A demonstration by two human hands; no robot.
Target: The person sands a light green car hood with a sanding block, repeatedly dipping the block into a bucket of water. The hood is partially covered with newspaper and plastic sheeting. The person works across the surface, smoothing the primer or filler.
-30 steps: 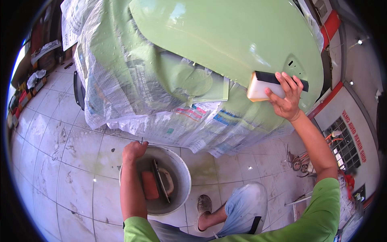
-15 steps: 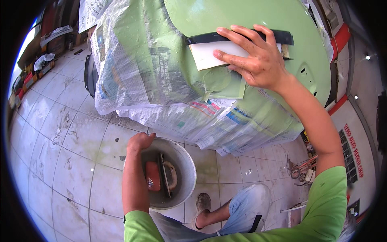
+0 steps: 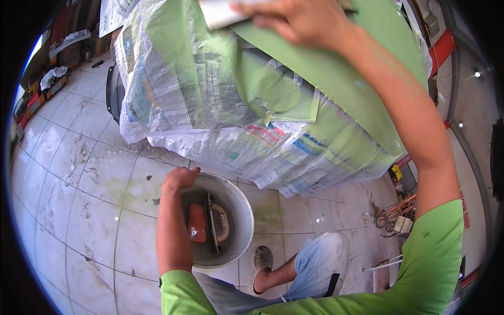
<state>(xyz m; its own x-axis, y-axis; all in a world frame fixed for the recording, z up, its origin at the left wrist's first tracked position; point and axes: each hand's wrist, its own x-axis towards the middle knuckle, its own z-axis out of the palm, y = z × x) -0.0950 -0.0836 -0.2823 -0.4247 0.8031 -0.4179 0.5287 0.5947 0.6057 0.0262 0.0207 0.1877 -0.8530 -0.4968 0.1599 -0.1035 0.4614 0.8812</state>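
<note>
My right hand (image 3: 302, 23) is at the top of the view, partly smeared by motion, gripping a flat white pad (image 3: 223, 12). The pad lies against the light green painted panel (image 3: 320, 58), near its left edge; its far side is cut off by the frame. Below and left, my left hand (image 3: 181, 177) is closed on the rim of a grey bucket (image 3: 247, 231). Inside the bucket are a reddish block (image 3: 197, 223) and a dark board with a pale curved handle (image 3: 221, 223).
Printed paper sheets (image 3: 173, 89), wet and tinted green, drape the panel's left and near sides. The tiled floor (image 3: 97, 210) is stained. Tools and a wire rack (image 3: 394, 220) stand at the right, and boxes (image 3: 39, 100) line the far left. My shoe (image 3: 262, 260) is beside the bucket.
My right hand has swept the white pad up and left across the panel, partly out of frame. My left hand stays on the bucket rim; the view has shifted slightly.
</note>
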